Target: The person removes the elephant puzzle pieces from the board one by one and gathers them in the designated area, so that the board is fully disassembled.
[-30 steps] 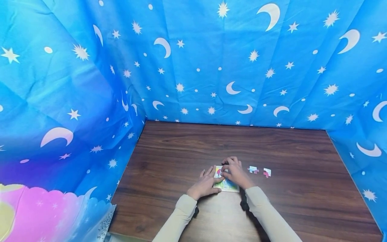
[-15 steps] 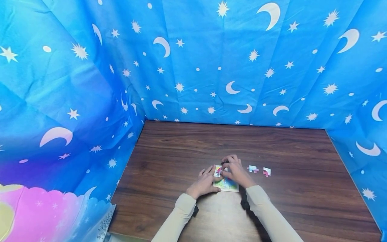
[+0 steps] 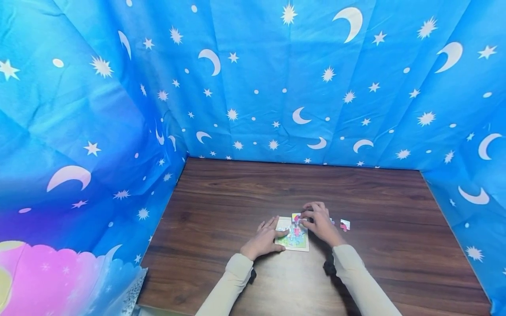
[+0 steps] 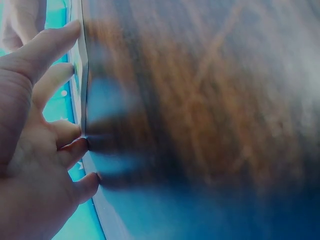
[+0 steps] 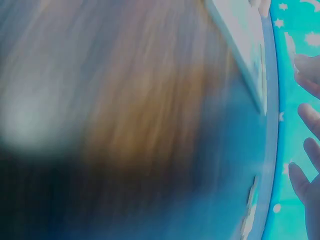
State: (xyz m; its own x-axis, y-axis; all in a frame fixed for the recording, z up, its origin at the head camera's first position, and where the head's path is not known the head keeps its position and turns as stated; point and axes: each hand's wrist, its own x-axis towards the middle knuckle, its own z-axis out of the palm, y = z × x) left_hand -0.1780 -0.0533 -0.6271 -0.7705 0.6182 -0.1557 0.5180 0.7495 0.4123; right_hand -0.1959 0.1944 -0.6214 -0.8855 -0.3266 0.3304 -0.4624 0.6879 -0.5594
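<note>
A small jigsaw board (image 3: 302, 250) with a pale rim and a colourful picture lies on the table in the head view. My left hand (image 3: 261, 242) rests along its left side, fingers fairly straight, thumb at the near edge. In the left wrist view, the fingertips of this left hand (image 4: 47, 120) touch the board's edge and the tabletop. Between thumb and fingers, my right hand (image 3: 322, 224) pinches a yellow and pink puzzle piece (image 3: 296, 217) over the board's far right corner. The right wrist view shows the right hand (image 5: 310, 145) raised above the table.
A loose white and pink puzzle piece (image 3: 345, 224) lies to the right of the right hand; another is mostly hidden behind that hand. The brown wooden table (image 3: 237, 188) is enclosed by a blue cloth (image 3: 261, 52) with moons and stars.
My right hand has moved right with the yellow and pink piece, away from the board's far left corner, uncovering more of the picture. My left hand stays at the board's left side.
</note>
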